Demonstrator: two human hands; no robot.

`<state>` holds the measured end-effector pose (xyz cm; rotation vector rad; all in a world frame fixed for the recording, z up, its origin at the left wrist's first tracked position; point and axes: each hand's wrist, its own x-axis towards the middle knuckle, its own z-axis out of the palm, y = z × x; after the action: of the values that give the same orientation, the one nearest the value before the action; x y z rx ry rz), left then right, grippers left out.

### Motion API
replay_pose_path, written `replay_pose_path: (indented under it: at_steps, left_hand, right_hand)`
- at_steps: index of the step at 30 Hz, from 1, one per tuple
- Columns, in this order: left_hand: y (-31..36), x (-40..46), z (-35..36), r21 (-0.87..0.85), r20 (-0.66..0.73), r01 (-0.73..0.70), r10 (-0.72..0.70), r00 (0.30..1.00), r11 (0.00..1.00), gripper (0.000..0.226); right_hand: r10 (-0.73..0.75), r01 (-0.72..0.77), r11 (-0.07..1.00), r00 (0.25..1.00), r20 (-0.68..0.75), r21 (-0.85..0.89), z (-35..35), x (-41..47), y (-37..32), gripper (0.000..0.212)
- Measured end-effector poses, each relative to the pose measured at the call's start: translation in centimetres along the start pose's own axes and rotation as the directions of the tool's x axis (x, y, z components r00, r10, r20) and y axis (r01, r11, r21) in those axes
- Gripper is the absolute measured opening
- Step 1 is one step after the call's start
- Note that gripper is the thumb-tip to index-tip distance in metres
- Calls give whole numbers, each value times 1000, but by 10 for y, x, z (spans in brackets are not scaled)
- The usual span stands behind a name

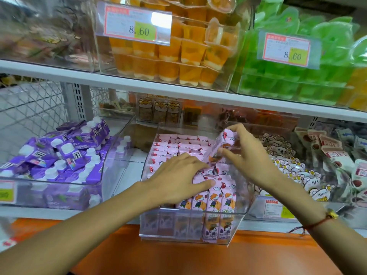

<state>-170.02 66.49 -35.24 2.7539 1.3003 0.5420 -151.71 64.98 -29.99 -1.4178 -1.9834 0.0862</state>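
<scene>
A clear plastic bin stands pulled forward on the middle shelf, filled with rows of pink cartoon snack packets. My left hand lies flat on the packets near the bin's front, fingers straight and pressing them down. My right hand holds one pink packet tilted above the bin's right side, pinched between thumb and fingers. More pink packets stand upright against the front wall.
A bin of purple pouches with white caps sits to the left, a bin of white cartoon packets to the right. Orange jelly cups and green jellies fill the shelf above. An orange ledge runs below.
</scene>
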Motion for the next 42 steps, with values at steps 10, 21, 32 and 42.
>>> replay_pose_path:
  at_steps: [10,21,32,42]
  left_hand:
    - [0,-8,2,-84,-1,20,-20,1000,996,60]
    - [0,-6,4,-102,-22,20,-23,999,995,55]
    - [-7,13,1,-221,-12,82,-87,996,972,35]
    - [-4,58,-14,-228,85,171,-156,984,958,14]
  right_hand:
    - [1,6,999,975,224,-31,-30,24,-3,29]
    - [51,72,906,959,277,-416,32,30,10,23]
    - [-135,199,869,976,170,-452,11,-23,-12,26]
    - [-168,271,845,953,252,-462,27,-67,-9,35]
